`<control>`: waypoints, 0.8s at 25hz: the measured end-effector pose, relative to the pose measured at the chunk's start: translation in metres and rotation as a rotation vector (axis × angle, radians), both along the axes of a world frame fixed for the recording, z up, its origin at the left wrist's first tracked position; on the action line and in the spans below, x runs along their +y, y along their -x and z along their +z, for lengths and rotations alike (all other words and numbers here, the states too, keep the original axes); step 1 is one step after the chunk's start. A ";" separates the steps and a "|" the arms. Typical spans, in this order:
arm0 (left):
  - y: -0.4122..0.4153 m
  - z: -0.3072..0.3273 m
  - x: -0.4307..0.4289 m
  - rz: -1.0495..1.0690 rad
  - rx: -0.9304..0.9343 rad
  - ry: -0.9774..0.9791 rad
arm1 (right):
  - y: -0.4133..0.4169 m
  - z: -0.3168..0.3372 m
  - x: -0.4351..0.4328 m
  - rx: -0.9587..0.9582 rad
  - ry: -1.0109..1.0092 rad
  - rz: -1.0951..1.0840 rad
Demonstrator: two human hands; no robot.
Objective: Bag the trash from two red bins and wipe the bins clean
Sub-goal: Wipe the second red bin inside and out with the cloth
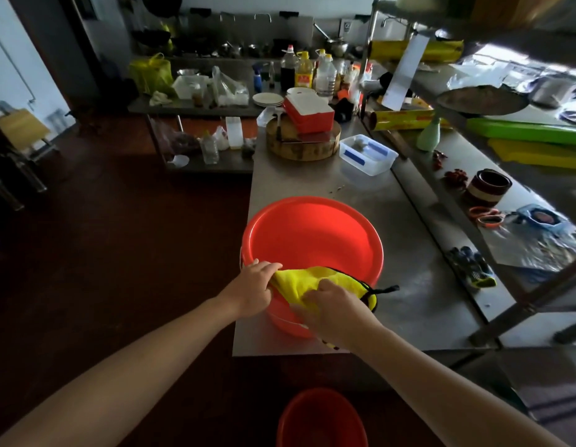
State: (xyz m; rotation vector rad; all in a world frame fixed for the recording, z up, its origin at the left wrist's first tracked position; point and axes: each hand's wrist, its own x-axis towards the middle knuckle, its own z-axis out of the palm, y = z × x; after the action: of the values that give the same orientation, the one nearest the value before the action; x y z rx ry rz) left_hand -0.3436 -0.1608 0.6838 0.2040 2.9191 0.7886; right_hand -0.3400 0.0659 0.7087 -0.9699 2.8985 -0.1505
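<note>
1. left forearm [118,366]: bare, enters from the lower left corner, stretched forward and to the right, wrist roughly straight.
2. left hand [252,288]: back up, fingers curled at the near-left rim of the round red plastic bin [312,240], pinching the left end of the yellow black-edged cloth [299,282].
3. right forearm [441,375]: bare, enters from the lower right corner, stretched forward and to the left.
4. right hand [331,304]: back up, knuckles raised, fingers curled down onto the same cloth, gripping it at the near rim.
5. Both hands: near each other, apart, the forearms converging.
</note>
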 end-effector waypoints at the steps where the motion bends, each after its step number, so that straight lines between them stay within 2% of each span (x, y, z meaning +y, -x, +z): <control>1: 0.001 -0.003 -0.003 -0.007 0.031 0.025 | 0.005 -0.001 -0.002 0.053 0.030 -0.001; 3: 0.001 -0.008 -0.005 -0.028 0.095 0.056 | 0.017 -0.002 -0.007 0.113 0.102 0.004; 8: -0.002 -0.024 -0.015 -0.135 0.232 0.209 | 0.032 -0.004 -0.033 -0.173 0.082 0.029; 12: -0.003 -0.027 -0.027 -0.214 0.209 0.263 | 0.030 -0.022 -0.042 0.026 -0.092 0.067; 15: 0.004 -0.027 -0.033 -0.252 0.256 0.266 | 0.026 -0.031 -0.035 0.168 -0.041 0.062; 20: 0.019 -0.028 -0.053 -0.370 0.304 0.254 | 0.034 -0.038 -0.008 0.302 0.032 0.116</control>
State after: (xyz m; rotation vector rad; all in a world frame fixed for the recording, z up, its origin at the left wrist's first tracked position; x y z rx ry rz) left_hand -0.3628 -0.2141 0.6556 0.8766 3.0701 0.3510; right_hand -0.3742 0.0578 0.6705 -1.2647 3.1022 -0.0462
